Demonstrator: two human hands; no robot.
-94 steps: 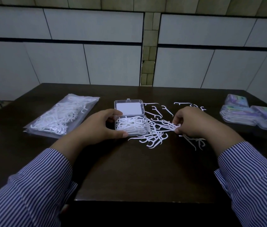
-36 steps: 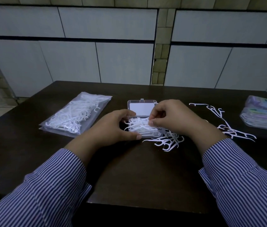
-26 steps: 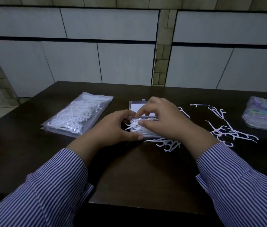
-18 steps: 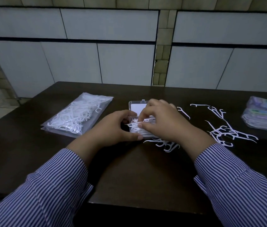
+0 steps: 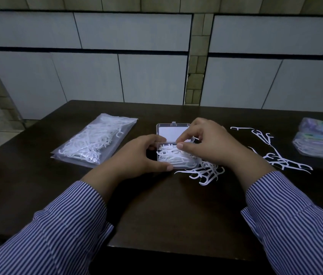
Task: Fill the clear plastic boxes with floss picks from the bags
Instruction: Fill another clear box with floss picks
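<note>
Left hand (image 5: 136, 155) grips clear box (image 5: 173, 153); lid hinged open, pointing away.

The right hand (image 5: 214, 144) covers the right part of the clear plastic box (image 5: 173, 147), so the picks beneath it and the box's right wall are hidden. Whether its fingertips pinch a pick cannot be told. Right of the box, the purple packets (image 5: 319, 141) are blurred and cut off by the picture's edge. Both striped sleeves (image 5: 57, 231) run out of the picture's bottom.
</note>
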